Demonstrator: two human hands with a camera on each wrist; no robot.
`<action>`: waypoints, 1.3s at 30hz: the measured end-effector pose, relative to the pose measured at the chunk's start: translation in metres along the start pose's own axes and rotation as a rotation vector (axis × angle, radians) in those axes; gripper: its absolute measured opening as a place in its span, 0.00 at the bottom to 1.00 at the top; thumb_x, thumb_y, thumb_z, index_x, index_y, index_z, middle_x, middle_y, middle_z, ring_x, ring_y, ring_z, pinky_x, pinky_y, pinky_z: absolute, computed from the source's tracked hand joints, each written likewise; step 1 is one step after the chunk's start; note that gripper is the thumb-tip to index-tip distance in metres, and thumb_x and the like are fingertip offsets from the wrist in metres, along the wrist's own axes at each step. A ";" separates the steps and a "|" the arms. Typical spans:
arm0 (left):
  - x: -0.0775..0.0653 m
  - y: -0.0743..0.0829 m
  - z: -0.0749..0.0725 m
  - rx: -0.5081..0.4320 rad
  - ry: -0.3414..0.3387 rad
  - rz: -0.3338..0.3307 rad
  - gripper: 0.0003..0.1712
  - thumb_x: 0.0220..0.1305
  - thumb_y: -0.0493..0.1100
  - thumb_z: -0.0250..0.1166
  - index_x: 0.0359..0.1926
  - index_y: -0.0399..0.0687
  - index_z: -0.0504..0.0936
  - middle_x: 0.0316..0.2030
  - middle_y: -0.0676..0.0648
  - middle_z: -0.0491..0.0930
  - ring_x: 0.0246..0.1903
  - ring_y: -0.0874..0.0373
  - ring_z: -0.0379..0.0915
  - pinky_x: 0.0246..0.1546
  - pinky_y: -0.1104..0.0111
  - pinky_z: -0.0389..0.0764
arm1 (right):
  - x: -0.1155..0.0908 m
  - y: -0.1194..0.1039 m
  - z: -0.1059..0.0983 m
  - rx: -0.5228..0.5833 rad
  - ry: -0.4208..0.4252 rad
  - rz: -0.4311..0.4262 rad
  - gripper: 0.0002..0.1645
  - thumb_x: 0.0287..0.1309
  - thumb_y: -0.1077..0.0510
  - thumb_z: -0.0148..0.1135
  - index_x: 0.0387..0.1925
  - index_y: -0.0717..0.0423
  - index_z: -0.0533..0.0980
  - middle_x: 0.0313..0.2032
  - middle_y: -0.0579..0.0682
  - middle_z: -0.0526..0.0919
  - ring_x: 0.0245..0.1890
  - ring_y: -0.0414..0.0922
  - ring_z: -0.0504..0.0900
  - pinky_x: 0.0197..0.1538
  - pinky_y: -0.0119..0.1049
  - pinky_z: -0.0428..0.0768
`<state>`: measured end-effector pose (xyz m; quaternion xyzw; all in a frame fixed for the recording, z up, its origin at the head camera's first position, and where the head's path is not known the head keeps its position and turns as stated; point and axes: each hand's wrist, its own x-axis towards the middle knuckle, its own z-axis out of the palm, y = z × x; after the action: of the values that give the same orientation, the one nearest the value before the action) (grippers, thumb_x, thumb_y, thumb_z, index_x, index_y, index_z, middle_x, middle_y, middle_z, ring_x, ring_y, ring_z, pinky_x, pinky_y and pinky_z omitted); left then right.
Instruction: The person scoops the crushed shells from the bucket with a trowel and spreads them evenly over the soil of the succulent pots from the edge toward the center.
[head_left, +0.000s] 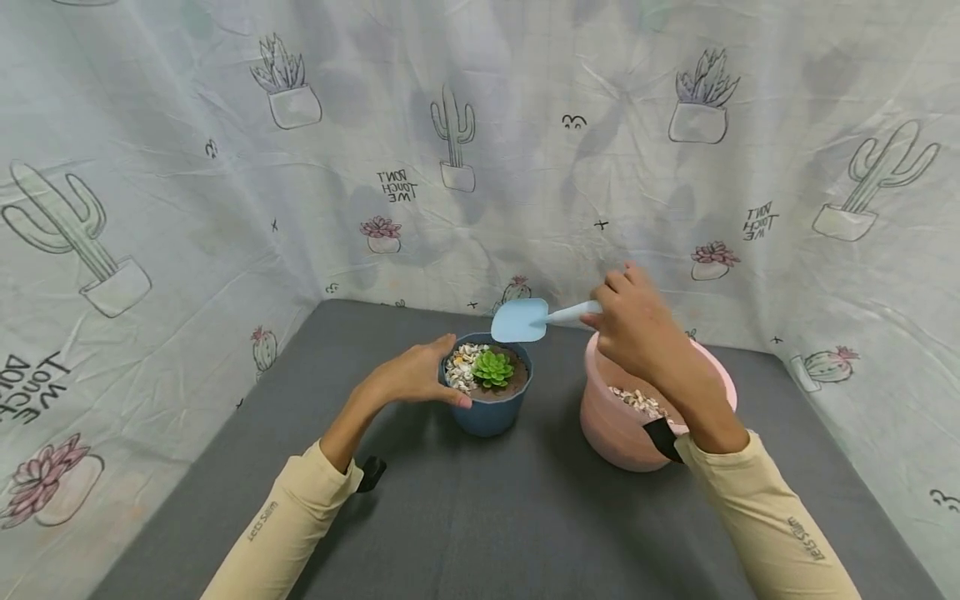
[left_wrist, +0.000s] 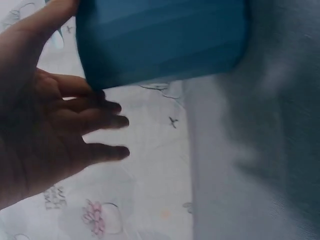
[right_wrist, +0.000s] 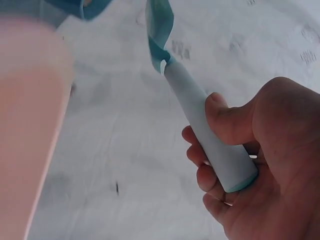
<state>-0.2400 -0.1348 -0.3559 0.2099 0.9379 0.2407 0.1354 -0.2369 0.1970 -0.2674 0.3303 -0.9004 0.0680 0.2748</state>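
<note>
A blue flowerpot (head_left: 487, 414) stands on the grey surface, with a green succulent (head_left: 492, 368) in brown soil and pale pebbles (head_left: 463, 367) along its left side. My left hand (head_left: 420, 375) holds the pot's left side, thumb at the near rim; in the left wrist view, several fingers (left_wrist: 107, 152) are off the pot. Curled round a pale handle, my right hand (head_left: 633, 325) grips a light blue trowel (head_left: 521, 320). The trowel's blade is raised over the pot's far right rim, and no pebbles show on it. In the right wrist view, the handle (right_wrist: 215, 130) lies across the palm.
A larger pink pot (head_left: 615, 425) stands to the right, under my right forearm, with pebbles (head_left: 637, 402) inside. Behind and at both sides hangs a pale cloth (head_left: 517, 150) printed with cacti. Dark wrist straps (head_left: 371, 473) show at both cuffs.
</note>
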 end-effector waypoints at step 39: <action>0.068 0.154 0.057 0.153 0.032 0.312 0.52 0.71 0.64 0.65 0.82 0.40 0.57 0.84 0.39 0.47 0.79 0.43 0.61 0.79 0.54 0.65 | -0.106 0.083 -0.015 -0.219 -0.307 0.053 0.11 0.50 0.62 0.78 0.25 0.60 0.81 0.27 0.53 0.76 0.30 0.52 0.70 0.33 0.48 0.71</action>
<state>-0.2289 0.0414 -0.3365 0.3587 0.9115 0.1902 0.0653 -0.2160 0.3252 -0.3075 0.2810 -0.9422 -0.0742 0.1666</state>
